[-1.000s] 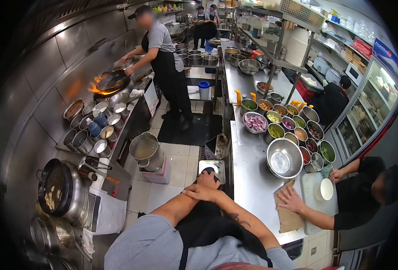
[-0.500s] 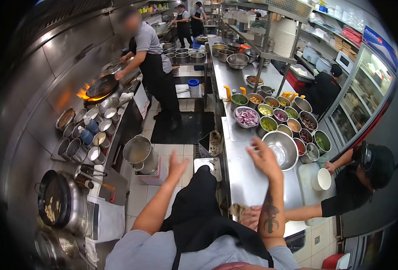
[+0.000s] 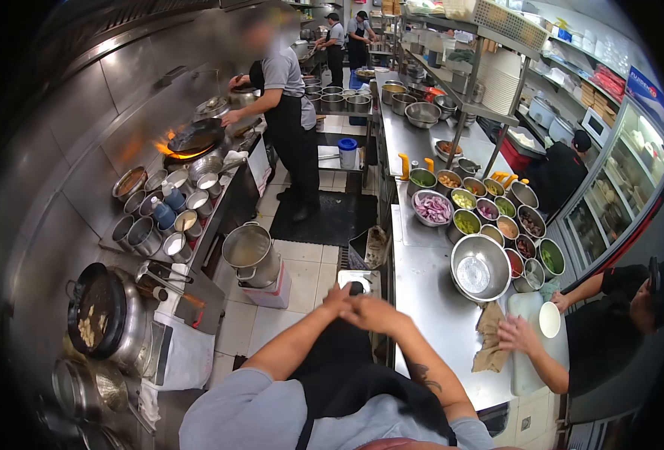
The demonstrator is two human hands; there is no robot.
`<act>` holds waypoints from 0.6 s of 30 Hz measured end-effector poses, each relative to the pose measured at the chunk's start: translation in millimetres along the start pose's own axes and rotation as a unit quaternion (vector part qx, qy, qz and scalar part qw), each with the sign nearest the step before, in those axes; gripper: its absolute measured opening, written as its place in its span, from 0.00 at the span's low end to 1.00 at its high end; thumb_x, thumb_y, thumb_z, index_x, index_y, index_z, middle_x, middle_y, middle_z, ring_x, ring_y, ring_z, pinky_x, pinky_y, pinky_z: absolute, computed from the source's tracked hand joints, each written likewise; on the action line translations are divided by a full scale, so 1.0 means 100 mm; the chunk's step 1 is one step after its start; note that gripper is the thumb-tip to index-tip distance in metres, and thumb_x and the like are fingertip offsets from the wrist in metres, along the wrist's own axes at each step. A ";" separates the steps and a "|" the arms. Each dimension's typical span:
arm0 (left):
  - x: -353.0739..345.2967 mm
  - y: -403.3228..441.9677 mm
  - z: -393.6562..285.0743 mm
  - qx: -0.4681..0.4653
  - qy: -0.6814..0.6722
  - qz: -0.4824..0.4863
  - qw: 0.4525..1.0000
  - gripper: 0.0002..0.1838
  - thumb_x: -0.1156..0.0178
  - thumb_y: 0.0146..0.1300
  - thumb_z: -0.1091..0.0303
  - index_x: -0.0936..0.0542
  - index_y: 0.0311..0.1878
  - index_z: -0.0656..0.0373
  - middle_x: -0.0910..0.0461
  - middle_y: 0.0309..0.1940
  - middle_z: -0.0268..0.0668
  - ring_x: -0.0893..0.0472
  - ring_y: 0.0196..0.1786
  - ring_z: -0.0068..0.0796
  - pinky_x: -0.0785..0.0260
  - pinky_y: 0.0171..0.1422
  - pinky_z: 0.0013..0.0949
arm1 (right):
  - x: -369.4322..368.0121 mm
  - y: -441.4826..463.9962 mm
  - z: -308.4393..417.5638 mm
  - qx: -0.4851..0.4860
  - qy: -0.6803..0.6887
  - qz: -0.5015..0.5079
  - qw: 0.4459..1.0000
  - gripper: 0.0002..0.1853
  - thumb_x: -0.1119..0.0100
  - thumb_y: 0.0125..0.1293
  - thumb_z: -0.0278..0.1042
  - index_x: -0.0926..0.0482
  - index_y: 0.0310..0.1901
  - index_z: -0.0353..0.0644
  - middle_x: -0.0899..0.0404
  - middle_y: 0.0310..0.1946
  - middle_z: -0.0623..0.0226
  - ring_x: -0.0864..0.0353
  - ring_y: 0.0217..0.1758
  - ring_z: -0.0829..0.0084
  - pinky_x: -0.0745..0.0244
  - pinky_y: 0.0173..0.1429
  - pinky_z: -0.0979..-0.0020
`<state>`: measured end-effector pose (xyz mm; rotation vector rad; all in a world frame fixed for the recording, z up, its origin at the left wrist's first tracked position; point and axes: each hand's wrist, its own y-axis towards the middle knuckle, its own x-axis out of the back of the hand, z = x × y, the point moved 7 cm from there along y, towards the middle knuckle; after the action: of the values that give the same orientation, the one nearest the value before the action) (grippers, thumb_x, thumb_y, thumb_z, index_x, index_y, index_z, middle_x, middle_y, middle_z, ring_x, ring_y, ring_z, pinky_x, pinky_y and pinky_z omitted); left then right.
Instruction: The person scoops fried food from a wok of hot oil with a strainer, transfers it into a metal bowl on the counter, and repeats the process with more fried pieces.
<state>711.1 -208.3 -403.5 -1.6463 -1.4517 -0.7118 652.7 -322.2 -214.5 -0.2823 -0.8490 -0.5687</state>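
Black cloth of the apron [image 3: 339, 356] covers the lap of the person, at the near middle of the scene, just behind the two hands. Left hand [image 3: 373, 313] and right hand [image 3: 336, 300] meet in front of it, touching each other, with fingers partly curled; I cannot tell whether something is held between them.

To the right is the metal surface [image 3: 438, 322]. On it lies a brown cloth [image 3: 488, 339], and the spread hand of a co-worker [image 3: 521, 336] is at its right edge; if they touch, I cannot tell. Farther than the cloth stands a large steel bowl [image 3: 480, 266], and to the right a white cutting board [image 3: 525, 381] with a pale cup [image 3: 549, 320].

To the left, a tall pot [image 3: 249, 251] stands on a box [image 3: 270, 294]. At the near left, a dark wok [image 3: 96, 307] contains some food pieces; farther, another co-worker [image 3: 283, 112] holds a pan [image 3: 197, 136] over flames.
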 end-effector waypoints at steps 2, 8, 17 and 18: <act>-0.15 -0.22 -0.11 0.019 -0.020 0.030 0.999 0.49 0.41 0.54 0.37 0.44 0.72 0.56 0.33 0.59 0.61 0.32 0.62 0.62 0.35 0.63 0.52 | -0.36 -0.04 -0.06 -0.001 -0.040 0.016 0.999 0.20 0.43 0.65 0.45 0.23 0.48 0.36 0.21 0.41 0.44 0.22 0.44 0.45 0.25 0.50 0.56; 0.02 -0.38 -0.35 0.032 0.019 -0.029 0.999 0.44 0.39 0.55 0.40 0.39 0.68 0.59 0.30 0.53 0.57 0.27 0.55 0.58 0.32 0.58 0.50 | -0.52 -0.01 0.06 0.050 -0.055 -0.005 0.997 0.19 0.43 0.64 0.45 0.22 0.42 0.33 0.23 0.38 0.49 0.23 0.45 0.45 0.29 0.54 0.53; 0.12 -0.32 -0.59 0.058 0.030 -0.021 0.998 0.33 0.42 0.54 0.47 0.32 0.57 0.61 0.29 0.52 0.57 0.26 0.55 0.59 0.30 0.56 0.56 | -0.52 0.34 1.41 0.223 0.191 0.127 0.947 0.28 0.58 0.74 0.52 0.25 0.55 0.31 0.23 0.53 0.48 0.26 0.59 0.53 0.35 0.66 0.63; 0.13 -0.31 -0.59 0.057 0.029 -0.023 0.998 0.33 0.42 0.54 0.47 0.32 0.57 0.61 0.29 0.52 0.57 0.26 0.55 0.58 0.30 0.56 0.55 | -0.59 0.33 1.48 0.234 0.205 0.163 0.936 0.28 0.58 0.74 0.52 0.26 0.56 0.31 0.23 0.53 0.48 0.26 0.59 0.53 0.35 0.66 0.63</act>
<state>688.6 -251.4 -356.0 -1.4984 -1.4647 -0.6848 548.1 -207.2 -166.0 0.1321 -0.4921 -0.0927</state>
